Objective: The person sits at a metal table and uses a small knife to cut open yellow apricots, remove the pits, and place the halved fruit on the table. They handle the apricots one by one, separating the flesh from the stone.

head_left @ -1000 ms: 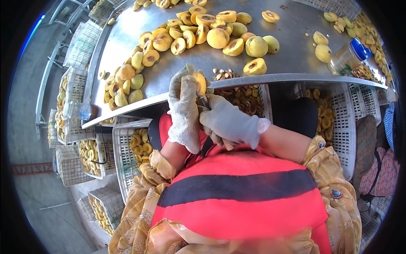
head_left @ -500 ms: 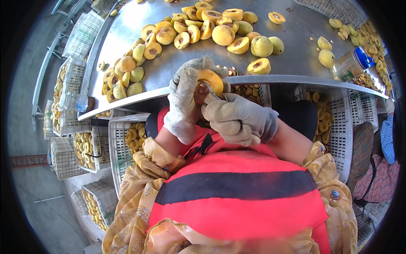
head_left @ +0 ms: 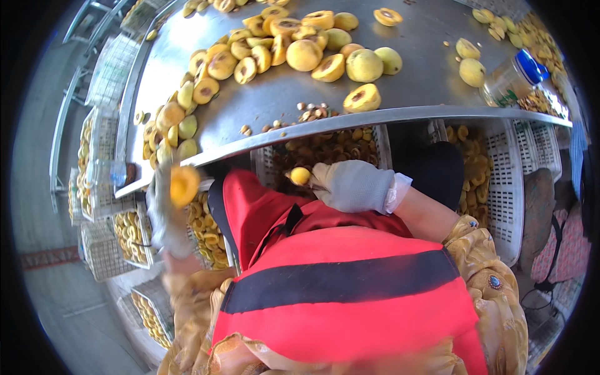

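Observation:
My gloved left hand [head_left: 164, 215] is smeared by motion at the left, over a crate by the table edge. Beside its palm shows a hollowed yellow peach half [head_left: 185, 186]; whether the fingers still grip it is unclear. My gloved right hand [head_left: 356, 185] is closed in front of my lap, round a pitting spoon that is mostly hidden. A small rounded yellow piece [head_left: 300, 176] shows at its fingertips. Peach halves, several with brown pits, form a pile [head_left: 247, 53] on the metal table. Another half [head_left: 362, 98] lies near the table's front edge.
Under the table edge, a crate [head_left: 382, 147] holds brown and yellow bits. White crates of peach halves stand at the left [head_left: 128, 231] and right [head_left: 505, 187]. A blue-lidded clear jar [head_left: 506, 84] lies on the table. A co-worker's patterned clothing [head_left: 559, 256] shows at far right.
My hands were together at the peach half, the spoon in its middle. Now they are apart: the left has swung left with the half, the right has stayed low near my lap.

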A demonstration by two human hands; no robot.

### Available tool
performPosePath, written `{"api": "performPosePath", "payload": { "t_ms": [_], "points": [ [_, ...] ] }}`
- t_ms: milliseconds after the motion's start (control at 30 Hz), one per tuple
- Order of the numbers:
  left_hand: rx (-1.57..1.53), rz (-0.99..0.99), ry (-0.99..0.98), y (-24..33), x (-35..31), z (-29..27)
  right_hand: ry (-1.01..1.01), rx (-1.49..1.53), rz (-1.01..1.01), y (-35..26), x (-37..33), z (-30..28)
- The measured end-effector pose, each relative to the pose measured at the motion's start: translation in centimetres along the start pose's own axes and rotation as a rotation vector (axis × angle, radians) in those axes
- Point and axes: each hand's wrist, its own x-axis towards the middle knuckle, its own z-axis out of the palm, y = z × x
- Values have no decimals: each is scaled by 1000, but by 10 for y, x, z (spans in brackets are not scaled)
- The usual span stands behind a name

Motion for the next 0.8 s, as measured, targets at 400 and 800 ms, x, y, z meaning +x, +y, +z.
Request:
{"api": "performPosePath", "payload": {
  "t_ms": [400,800],
  "points": [
    [491,387,-760,8,36,231,54,235,219,19,-37,-18],
    [-30,67,-517,-29,69,216,148,566,336,24,-54,-22]
  ]
}}
